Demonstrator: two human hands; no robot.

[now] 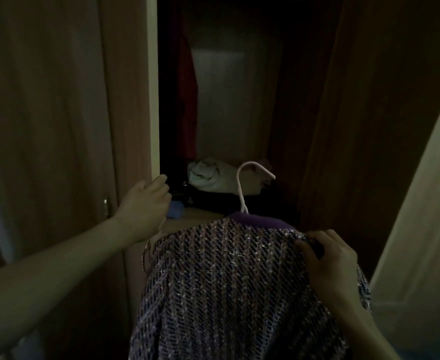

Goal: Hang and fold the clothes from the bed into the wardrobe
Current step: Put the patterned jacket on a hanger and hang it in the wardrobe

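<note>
Hands at an open wardrobe (pixel 239 100) in dim light: the left hand (pixel 146 203) is curled round the edge of the left door (pixel 125 100), fingers hooked over its inner side, while the right hand (pixel 328 258) grips the right shoulder of a glittery purple jacket (pixel 221 287). The jacket hangs on a hanger (pixel 242 185) whose pale hook rises free in front of the opening, just before the shelf's front edge. On the shelf (pixel 190 216) inside lie a crumpled white cloth (pixel 208 175), dark items beneath it and a small blue object (pixel 174 211) near the left end. A red garment (pixel 186 100) hangs at the left of the compartment. The right door (pixel 369 100) stands open.
</note>
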